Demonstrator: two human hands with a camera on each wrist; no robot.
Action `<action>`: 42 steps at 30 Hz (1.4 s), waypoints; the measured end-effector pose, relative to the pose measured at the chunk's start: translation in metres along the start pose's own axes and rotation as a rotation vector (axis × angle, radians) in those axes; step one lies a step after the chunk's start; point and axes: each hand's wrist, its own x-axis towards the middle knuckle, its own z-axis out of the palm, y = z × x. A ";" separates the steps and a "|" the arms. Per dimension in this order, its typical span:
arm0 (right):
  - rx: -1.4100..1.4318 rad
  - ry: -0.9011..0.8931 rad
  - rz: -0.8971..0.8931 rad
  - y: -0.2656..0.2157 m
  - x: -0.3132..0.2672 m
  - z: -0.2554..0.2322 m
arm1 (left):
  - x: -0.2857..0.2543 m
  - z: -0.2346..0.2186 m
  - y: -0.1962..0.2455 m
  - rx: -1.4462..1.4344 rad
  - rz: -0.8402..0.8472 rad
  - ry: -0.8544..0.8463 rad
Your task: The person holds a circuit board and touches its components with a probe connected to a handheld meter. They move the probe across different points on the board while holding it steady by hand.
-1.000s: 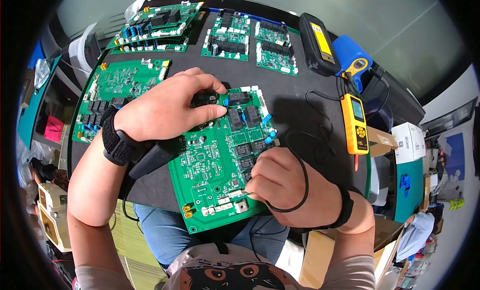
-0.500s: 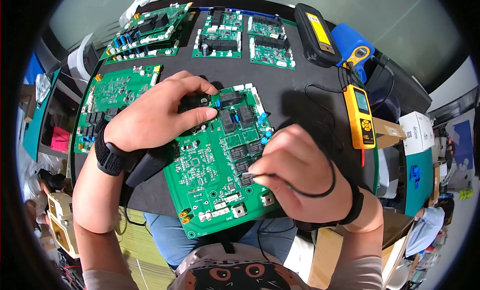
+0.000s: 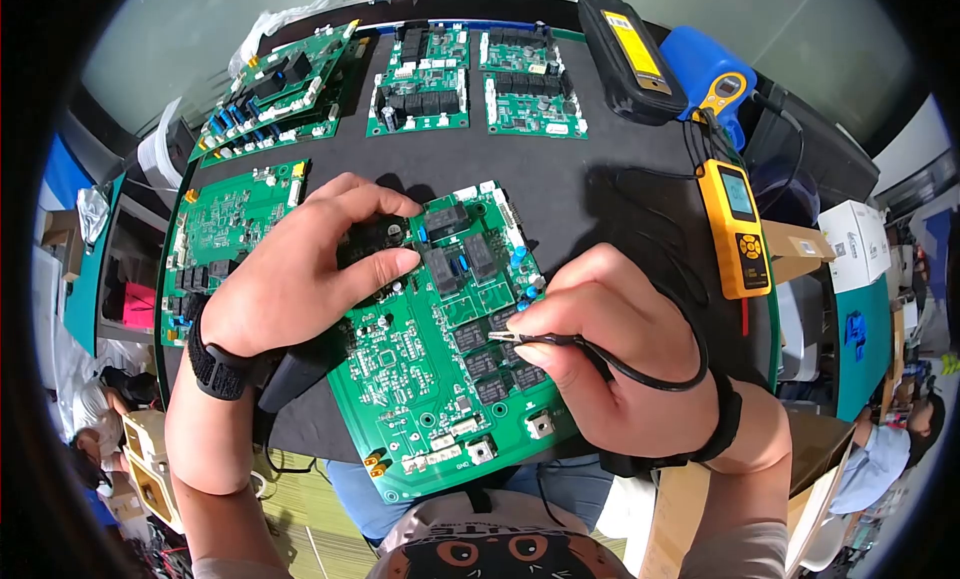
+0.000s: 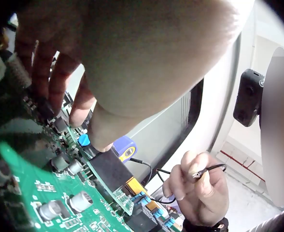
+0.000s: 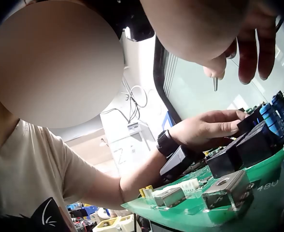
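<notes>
A large green circuit board (image 3: pixel 400 394) slants over the front edge of the dark work surface, with black relays (image 3: pixel 468 337), white connectors and blue capacitors on it. My left hand (image 3: pixel 310 261) holds its upper left part, the index finger and thumb on either side of dark components. In the left wrist view the thumb is beside a blue capacitor (image 4: pixel 84 140). My right hand (image 3: pixel 630 354) pinches a slim metal-tipped test lead (image 3: pixel 540 337) between thumb and index finger. A black cable loops back from it. Its tip overlaps the relays in the head view; the right wrist view shows it above the board.
More circuit boards (image 3: pixel 430 99) lie at the back, some stacked (image 3: pixel 280 89) at the left; another board (image 3: pixel 235 214) is beside my left arm. On the right are a yellow handheld meter (image 3: pixel 738 229), a black case (image 3: pixel 635 59) and a blue device (image 3: pixel 715 79) with cables.
My right hand has risen from the connectors near the board's lower edge to the relays, bringing the lead's tip into sight. My left hand keeps its place on the board. The head view has shifted slightly.
</notes>
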 end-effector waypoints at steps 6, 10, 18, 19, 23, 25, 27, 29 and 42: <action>0.017 -0.009 0.030 -0.003 0.000 -0.002 | 0.001 -0.001 0.001 -0.020 -0.007 -0.017; 0.014 -0.017 0.013 -0.001 0.000 -0.002 | 0.001 -0.001 0.001 -0.015 -0.017 -0.019; 0.008 -0.008 -0.057 0.001 0.001 0.001 | 0.000 -0.001 0.001 -0.006 -0.017 -0.018; 0.008 -0.009 -0.057 0.000 0.001 0.000 | 0.000 -0.001 0.001 -0.006 -0.017 -0.018; -0.011 -0.023 -0.037 0.000 0.001 0.000 | 0.000 -0.001 0.001 -0.004 -0.017 -0.020; -0.009 -0.011 -0.067 0.001 0.001 0.000 | 0.000 -0.001 0.001 -0.008 -0.024 -0.021; -0.028 -0.034 -0.021 0.000 0.001 -0.002 | 0.000 -0.001 0.001 -0.013 -0.032 -0.022; -0.028 -0.037 -0.020 -0.001 0.001 -0.001 | 0.000 -0.001 0.001 -0.012 -0.027 -0.022; -0.018 0.035 0.021 0.001 0.000 0.000 | 0.001 -0.002 0.003 0.006 -0.040 -0.033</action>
